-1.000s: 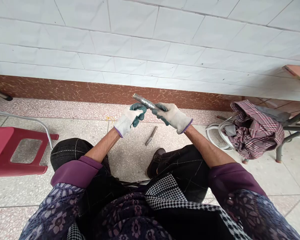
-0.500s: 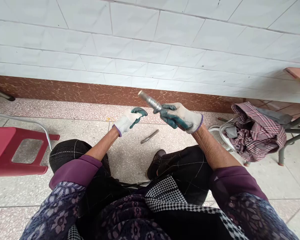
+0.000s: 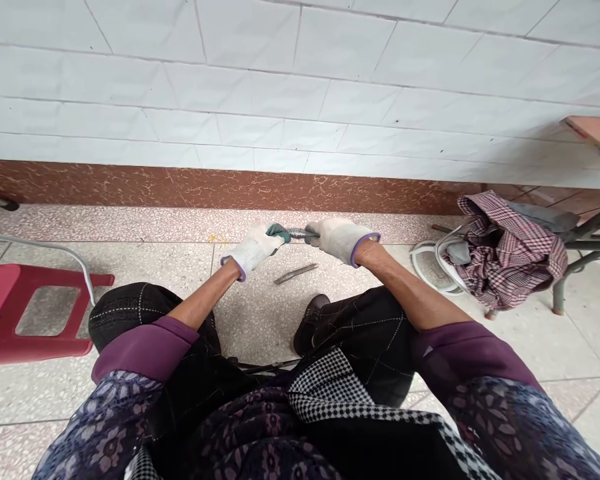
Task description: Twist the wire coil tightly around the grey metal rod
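Metal rod (image 3: 296, 233) held level above the floor (image 3: 260, 320), left hand (image 3: 254, 248) fingers clenched on one end, right hand (image 3: 339, 239) clenched on the other, loose metal bar (image 3: 295, 273) on floor below.

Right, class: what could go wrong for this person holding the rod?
The rod is held above the floor between left hand and right hand; if it slips it may land on the shoe. The loose bar lies near that shoe and could roll underfoot.
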Motion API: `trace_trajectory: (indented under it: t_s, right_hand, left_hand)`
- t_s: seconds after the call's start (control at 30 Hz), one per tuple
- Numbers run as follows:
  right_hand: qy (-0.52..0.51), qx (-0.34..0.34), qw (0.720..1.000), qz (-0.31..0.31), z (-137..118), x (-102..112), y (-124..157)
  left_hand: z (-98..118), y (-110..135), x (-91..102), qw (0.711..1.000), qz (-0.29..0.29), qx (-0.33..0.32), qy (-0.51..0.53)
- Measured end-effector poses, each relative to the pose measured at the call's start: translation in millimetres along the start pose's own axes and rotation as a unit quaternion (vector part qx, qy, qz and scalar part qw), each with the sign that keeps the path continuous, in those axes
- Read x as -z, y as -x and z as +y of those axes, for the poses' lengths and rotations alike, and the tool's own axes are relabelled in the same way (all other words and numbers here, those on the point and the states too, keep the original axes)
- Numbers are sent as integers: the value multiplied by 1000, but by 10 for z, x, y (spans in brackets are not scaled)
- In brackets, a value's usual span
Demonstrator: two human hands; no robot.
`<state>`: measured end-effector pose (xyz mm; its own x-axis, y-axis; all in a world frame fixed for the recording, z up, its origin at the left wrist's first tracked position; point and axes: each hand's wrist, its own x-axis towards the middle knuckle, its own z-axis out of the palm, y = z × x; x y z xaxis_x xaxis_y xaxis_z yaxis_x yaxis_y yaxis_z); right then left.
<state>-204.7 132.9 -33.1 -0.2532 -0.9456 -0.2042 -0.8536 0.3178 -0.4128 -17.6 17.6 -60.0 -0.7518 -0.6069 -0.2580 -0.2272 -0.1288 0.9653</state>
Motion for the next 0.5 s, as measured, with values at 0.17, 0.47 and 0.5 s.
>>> trace_trajectory:
  t_s: [0.17, 0.47, 0.5]
  right_hand:
    - [63, 6, 997, 49, -83, 97, -53]
    - [-458, 57, 881, -105, -61, 82, 191]
    - [-484, 80, 862, -130, -49, 79, 211]
  left_hand:
    - [-115, -74, -88, 998, -9, 13, 63]
    - [143, 76, -34, 989, -32, -32, 139]
    - [181, 108, -27, 987, -51, -35, 146]
